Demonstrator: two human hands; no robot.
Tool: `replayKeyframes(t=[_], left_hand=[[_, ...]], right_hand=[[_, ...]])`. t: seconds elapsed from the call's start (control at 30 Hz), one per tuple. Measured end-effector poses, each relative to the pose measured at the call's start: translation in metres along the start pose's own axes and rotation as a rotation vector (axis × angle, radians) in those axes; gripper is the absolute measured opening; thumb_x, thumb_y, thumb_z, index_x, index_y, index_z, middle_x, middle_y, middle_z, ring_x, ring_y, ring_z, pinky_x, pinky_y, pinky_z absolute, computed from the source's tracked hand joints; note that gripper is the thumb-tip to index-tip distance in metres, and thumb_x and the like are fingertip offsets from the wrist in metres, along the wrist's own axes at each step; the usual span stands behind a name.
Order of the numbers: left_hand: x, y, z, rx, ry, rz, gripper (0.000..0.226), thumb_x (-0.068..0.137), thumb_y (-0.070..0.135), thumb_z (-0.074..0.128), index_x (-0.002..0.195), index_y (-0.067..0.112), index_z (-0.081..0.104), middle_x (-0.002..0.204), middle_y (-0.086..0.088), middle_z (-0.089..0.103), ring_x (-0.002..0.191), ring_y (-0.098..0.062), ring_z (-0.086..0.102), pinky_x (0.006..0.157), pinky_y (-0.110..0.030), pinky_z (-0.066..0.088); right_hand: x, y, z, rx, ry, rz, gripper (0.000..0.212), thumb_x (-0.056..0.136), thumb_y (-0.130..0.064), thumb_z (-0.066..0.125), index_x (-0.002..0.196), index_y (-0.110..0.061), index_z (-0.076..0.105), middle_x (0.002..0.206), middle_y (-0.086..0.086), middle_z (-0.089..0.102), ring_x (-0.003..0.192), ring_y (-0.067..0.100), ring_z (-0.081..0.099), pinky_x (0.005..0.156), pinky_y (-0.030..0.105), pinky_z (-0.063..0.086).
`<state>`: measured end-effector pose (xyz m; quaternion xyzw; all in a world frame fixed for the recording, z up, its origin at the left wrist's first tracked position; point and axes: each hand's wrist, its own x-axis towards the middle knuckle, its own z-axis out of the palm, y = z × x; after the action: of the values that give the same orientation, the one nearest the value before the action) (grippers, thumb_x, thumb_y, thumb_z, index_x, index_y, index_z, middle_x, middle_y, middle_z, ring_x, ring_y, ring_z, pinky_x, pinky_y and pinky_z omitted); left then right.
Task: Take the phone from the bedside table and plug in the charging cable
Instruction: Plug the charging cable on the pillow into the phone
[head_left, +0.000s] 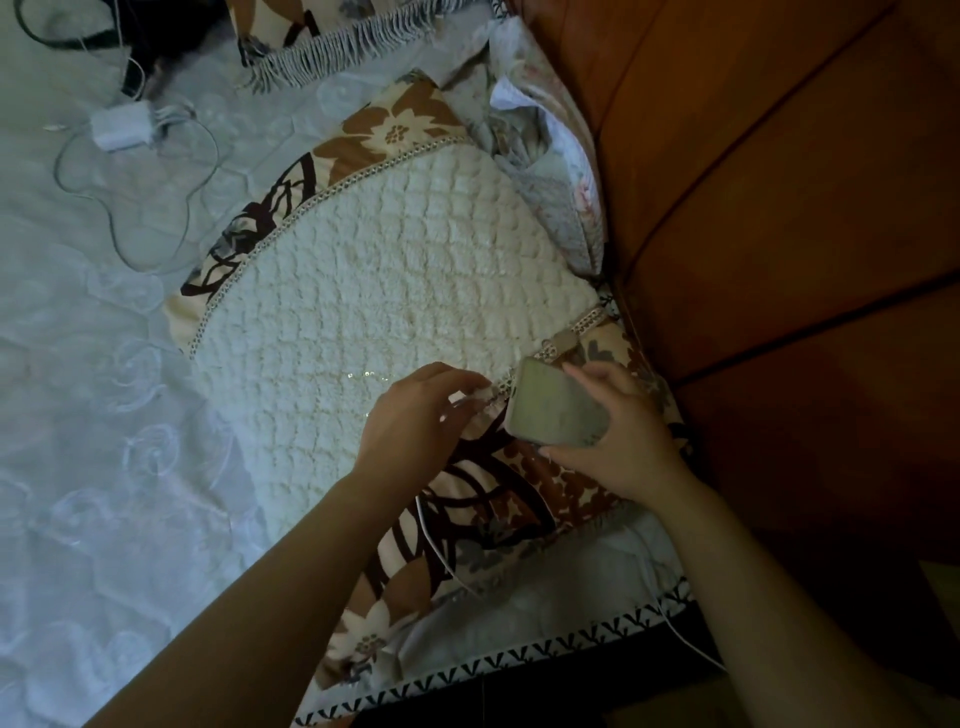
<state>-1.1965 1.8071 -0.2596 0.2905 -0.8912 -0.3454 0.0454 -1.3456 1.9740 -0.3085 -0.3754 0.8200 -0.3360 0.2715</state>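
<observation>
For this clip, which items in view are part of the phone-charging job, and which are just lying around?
Part of the job:
- phone, held in the right hand
- white cable, its end pinched in the left hand

Lying about:
- white charger block with loose wires, on the bedsheet
- round cream cushion
- fringed cushion
- orange headboard

We see a bed (78, 415) under a pale embroidered sheet, bearing a floral pillow (374, 291), a white charger (120, 124) and its looping cable (130, 228).
</observation>
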Motion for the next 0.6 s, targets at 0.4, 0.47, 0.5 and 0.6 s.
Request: replayKeyframes(t=[0.4,0.47,0.5,0.6], left_hand=[[-0.042,0.042,-0.083,-0.058,0.059,0.172,0.016,0.084,0.03,0.062,0.099,0.03,0.068,0.089,0.012,0.065,0.073,-0.005,0.06,0.061,-0.036,0.053],[-0.047,0.048,-0.09,-0.077,0.055,0.193,0.016,0.083,0.031,0.061,0.098,0.029,0.069,0.089,0.012,0.065,0.073,-0.006,0.06,0.061,-0.035,0.052],[-0.049,0.05,-0.092,-0.079,0.051,0.196,0.016,0.083,0.032,0.061,0.098,0.03,0.069,0.089,0.012,0.065,0.073,-0.005,0.06,0.061,-0.033,0.052],[-0.06,0.05,-0.095,-0.055,0.03,0.191,0.016,0.083,0.032,0.062,0.097,0.032,0.069,0.088,0.014,0.064,0.071,-0.002,0.058,0.06,-0.023,0.049]], right_hand=[[-0.044,-0.083,-0.051,-0.012,0.08,-0.114,0.089,0.052,-0.058,0.071,0.132,-0.038,0.04,0.119,-0.017,0.035,0.113,-0.002,0.029,0.091,0.015,0.022],[-0.049,-0.093,-0.052,-0.018,0.084,-0.131,0.089,0.051,-0.059,0.071,0.132,-0.036,0.041,0.119,-0.016,0.035,0.114,-0.001,0.03,0.091,0.014,0.022],[-0.052,-0.097,-0.052,-0.022,0.081,-0.136,0.09,0.051,-0.058,0.072,0.132,-0.035,0.042,0.118,-0.016,0.035,0.113,-0.002,0.029,0.09,0.012,0.021],[-0.06,-0.107,-0.047,-0.038,0.064,-0.123,0.09,0.052,-0.051,0.077,0.133,-0.034,0.042,0.118,-0.018,0.032,0.11,-0.006,0.028,0.086,0.005,0.021]])
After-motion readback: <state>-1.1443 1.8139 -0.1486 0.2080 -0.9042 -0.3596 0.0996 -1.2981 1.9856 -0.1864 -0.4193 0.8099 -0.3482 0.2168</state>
